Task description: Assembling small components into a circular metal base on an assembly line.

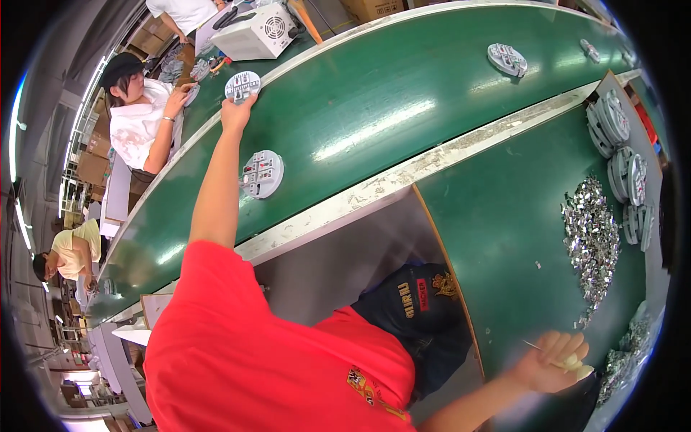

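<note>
My left arm stretches far across the green conveyor belt. At its end my left hand [237, 114] grips the near edge of a round pale-grey disc [242, 85] with small parts set in its top. A second such disc [262, 174] lies on the belt beside my forearm. Low on the right, my right hand [553, 361] is closed above the green worktable, slightly blurred. A thin, pin-like piece [533, 345] sticks out from its fingers; what it belongs to is hidden. Pale yellow covers show on some of those fingertips.
A heap of small shiny metal parts [592, 241] lies on the worktable [504, 259], near stacked grey discs [625, 176]. More discs [507, 60] sit farther along the belt [389, 93]. Across it, a co-worker [144, 115] handles a disc near a white machine [255, 32].
</note>
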Demonstrator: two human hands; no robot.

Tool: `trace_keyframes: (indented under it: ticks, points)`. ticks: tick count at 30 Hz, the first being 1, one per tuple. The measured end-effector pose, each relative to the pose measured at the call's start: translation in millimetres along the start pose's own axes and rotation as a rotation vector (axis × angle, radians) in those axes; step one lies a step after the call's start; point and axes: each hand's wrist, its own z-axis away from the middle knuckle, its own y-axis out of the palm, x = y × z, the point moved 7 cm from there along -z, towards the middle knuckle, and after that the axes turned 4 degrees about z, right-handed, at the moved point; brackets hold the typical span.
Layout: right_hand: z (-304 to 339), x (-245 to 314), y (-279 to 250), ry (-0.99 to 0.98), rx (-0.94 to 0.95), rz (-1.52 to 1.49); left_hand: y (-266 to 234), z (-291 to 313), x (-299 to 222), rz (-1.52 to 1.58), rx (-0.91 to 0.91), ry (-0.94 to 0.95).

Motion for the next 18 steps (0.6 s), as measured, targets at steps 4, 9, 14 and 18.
trace_keyframes:
  ticks: [4, 9, 14, 18]
  points:
    - [0.1, 4.4, 4.8, 0.010, 0.024, -0.037, -53.4, 117.2, -46.0, -0.151, 0.541, 0.148]
    - [-2.7, 2.1, -2.5, 0.032, 0.037, -0.022, -65.0, 220.4, -60.5, -0.365, 0.723, 0.338]
    - [-19.0, -9.6, -9.3, 0.120, 0.083, 0.254, -10.6, 283.9, -147.4, -0.360, 0.653, 0.508]
    - [-14.3, 1.1, -31.8, -0.051, 0.151, 1.394, 81.3, 452.0, -314.0, 0.002, 0.921, 1.024]
